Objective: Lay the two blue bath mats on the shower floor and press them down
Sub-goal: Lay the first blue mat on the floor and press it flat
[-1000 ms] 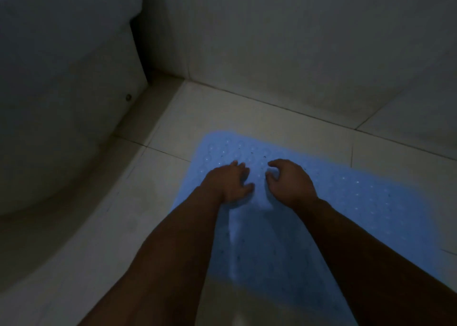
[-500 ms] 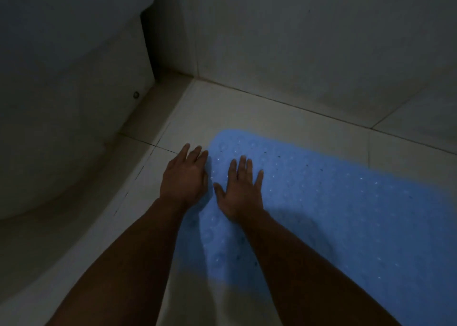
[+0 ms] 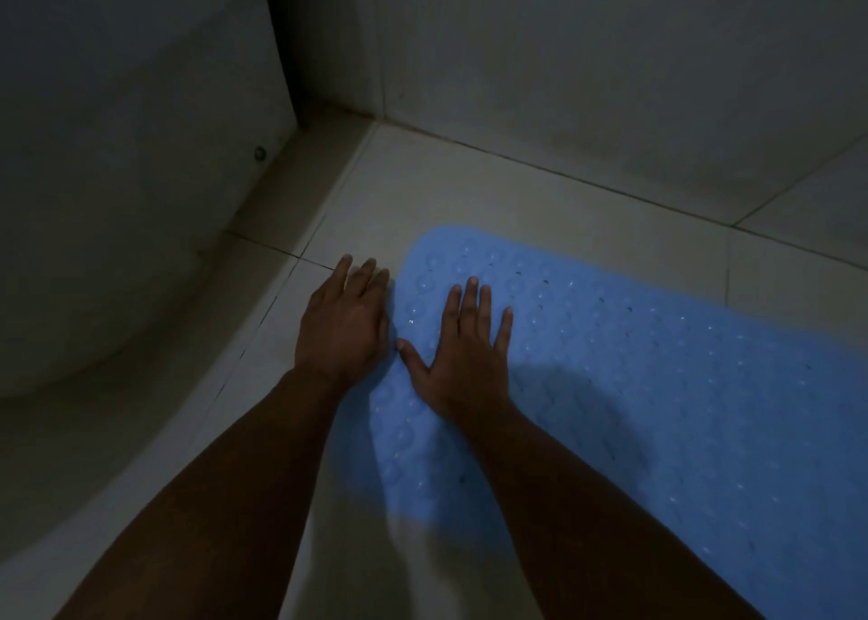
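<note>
One blue bath mat (image 3: 657, 384), dotted with small holes and round suction cups, lies flat on the pale tiled shower floor (image 3: 493, 187). My right hand (image 3: 462, 347) lies flat on the mat near its far-left corner, fingers straight and spread. My left hand (image 3: 345, 321) lies flat at the mat's left edge, mostly on the tile, fingers straight and together. Only this one mat is in view. The light is dim.
A curved white tub or basin wall (image 3: 117, 196) rises on the left, with a raised curved ledge (image 3: 155, 431) along the floor. Tiled walls (image 3: 587, 55) meet in a corner behind the mat. Bare tile lies between the mat and the walls.
A second ago both hands rested with curled fingers near the mat's middle. They have since moved left to the mat's left edge and flattened out. The camera has moved closer.
</note>
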